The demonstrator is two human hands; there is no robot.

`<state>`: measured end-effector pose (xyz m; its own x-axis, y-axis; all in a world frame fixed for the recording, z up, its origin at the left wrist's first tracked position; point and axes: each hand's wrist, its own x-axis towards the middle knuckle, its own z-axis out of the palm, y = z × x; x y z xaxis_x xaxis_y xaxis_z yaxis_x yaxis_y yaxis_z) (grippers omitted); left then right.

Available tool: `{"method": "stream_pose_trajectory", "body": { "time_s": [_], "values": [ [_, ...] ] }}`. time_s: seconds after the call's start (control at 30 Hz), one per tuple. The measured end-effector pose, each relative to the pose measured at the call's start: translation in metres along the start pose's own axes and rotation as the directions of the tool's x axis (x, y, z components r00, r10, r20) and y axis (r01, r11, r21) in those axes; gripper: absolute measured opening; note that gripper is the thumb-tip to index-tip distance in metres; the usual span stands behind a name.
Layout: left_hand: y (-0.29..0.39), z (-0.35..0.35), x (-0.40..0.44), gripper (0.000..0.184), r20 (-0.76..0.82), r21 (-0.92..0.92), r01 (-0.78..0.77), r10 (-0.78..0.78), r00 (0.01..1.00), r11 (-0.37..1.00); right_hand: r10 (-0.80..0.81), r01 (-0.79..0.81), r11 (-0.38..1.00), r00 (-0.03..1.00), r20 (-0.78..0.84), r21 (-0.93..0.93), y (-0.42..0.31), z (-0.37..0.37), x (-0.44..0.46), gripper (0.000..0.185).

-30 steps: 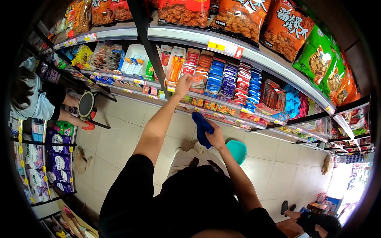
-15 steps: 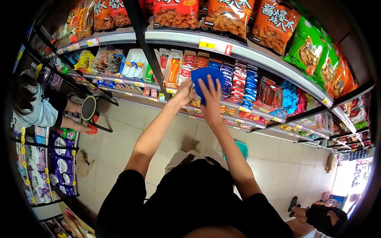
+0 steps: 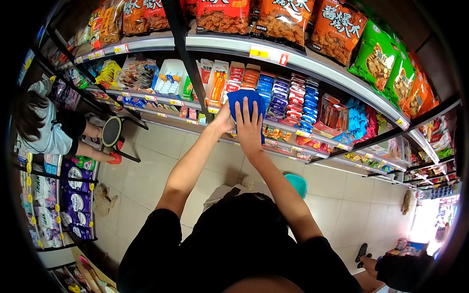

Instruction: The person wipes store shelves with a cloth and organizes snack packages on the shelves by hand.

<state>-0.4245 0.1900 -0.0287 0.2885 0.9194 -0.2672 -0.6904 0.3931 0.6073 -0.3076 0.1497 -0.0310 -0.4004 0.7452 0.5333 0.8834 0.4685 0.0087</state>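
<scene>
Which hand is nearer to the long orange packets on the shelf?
Left. The left hand is just below and slightly right of the long orange packets in this view; the right hand is farther right, spread on the blue cloth.

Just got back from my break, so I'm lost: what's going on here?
At a snack shelf, a person's right hand lies flat over a blue cloth, with the left hand close against its left side; anything underneath is hidden. Stacked packs sit just beyond, and a teal basin stands on the floor.

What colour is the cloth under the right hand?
The cloth is blue, seen best in the head view.
</scene>
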Motion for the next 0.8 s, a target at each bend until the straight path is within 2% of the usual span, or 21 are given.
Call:
{"method": "stream_pose_trajectory", "body": {
  "time_s": [0.17, 0.23, 0.27, 0.3, 0.37, 0.4, 0.47, 0.5, 0.53, 0.57, 0.6, 0.63, 0.7, 0.8],
  "values": [
    [0.006, 0.011, -0.01, 0.046, -0.006, 0.031, 0.031, -0.031, 1.0, 0.999, -0.042, 0.043, 0.999, 0.999, 0.012, -0.025, -0.004, -0.002, -0.009, 0.06],
    [0.001, 0.002, -0.007, 0.046, 0.027, 0.08, 0.046, -0.049, 0.998, 0.996, -0.055, 0.057, 0.998, 0.996, 0.066, -0.027, -0.006, -0.001, -0.017, 0.059],
    [-0.003, -0.009, 0.001, 0.056, 0.071, 0.102, 0.079, -0.087, 0.994, 0.992, -0.065, 0.066, 0.998, 0.997, 0.04, -0.025, -0.006, 0.0, -0.022, 0.061],
    [-0.008, -0.017, 0.001, 0.056, 0.07, 0.102, 0.082, -0.09, 0.994, 0.991, -0.063, 0.064, 0.998, 0.997, 0.043, -0.025, -0.006, 0.002, -0.028, 0.061],
    [-0.018, -0.033, -0.001, 0.06, -0.05, -0.024, 0.148, -0.15, 0.988, 0.989, -0.082, 0.084, 0.996, 0.99, 0.115, -0.01, -0.007, 0.004, -0.042, 0.063],
    [-0.02, -0.04, -0.001, 0.062, -0.032, -0.057, 0.156, -0.158, 0.987, 0.986, -0.079, 0.08, 0.997, 0.99, 0.118, -0.009, -0.008, 0.009, -0.05, 0.063],
    [-0.021, -0.045, -0.001, 0.061, -0.071, -0.042, 0.133, -0.135, 0.988, 0.99, -0.069, 0.041, 0.988, 0.979, 0.19, 0.148, -0.007, 0.019, -0.067, 0.064],
    [-0.021, -0.048, -0.001, 0.06, -0.109, -0.024, 0.106, -0.108, 0.988, 0.994, -0.067, 0.039, 0.988, 0.979, 0.192, 0.15, -0.006, 0.019, -0.073, 0.064],
    [-0.023, -0.06, 0.007, 0.06, -0.045, -0.007, 0.079, -0.08, 0.996, 0.997, -0.049, -0.03, 0.971, 0.946, 0.321, 0.239, -0.003, 0.018, -0.079, 0.064],
    [-0.025, -0.085, 0.021, 0.057, -0.048, 0.036, 0.071, -0.069, 0.996, 0.997, -0.045, -0.109, 0.943, 0.895, 0.445, 0.316, 0.0, 0.018, -0.085, 0.064],
    [-0.016, -0.074, 0.02, 0.054, -0.092, -0.015, 0.063, -0.065, 0.994, 0.998, 0.023, -0.238, 0.888, 0.879, 0.477, 0.395, 0.005, 0.025, -0.094, 0.065],
    [-0.009, -0.066, 0.021, 0.052, -0.137, -0.065, 0.054, -0.062, 0.989, 0.996, 0.024, -0.238, 0.887, 0.879, 0.477, 0.395, 0.01, 0.03, -0.101, 0.065],
    [0.001, -0.065, 0.029, 0.045, -0.171, 0.124, 0.048, -0.027, 0.985, 0.991, 0.201, -0.575, 0.637, 0.767, 0.61, 0.513, 0.022, 0.038, -0.116, 0.059],
    [0.004, -0.07, 0.04, 0.04, -0.173, 0.165, 0.115, -0.086, 0.981, 0.98, 0.221, -0.611, 0.559, 0.761, 0.61, 0.561, 0.034, 0.041, -0.128, 0.054]
  ]
}}
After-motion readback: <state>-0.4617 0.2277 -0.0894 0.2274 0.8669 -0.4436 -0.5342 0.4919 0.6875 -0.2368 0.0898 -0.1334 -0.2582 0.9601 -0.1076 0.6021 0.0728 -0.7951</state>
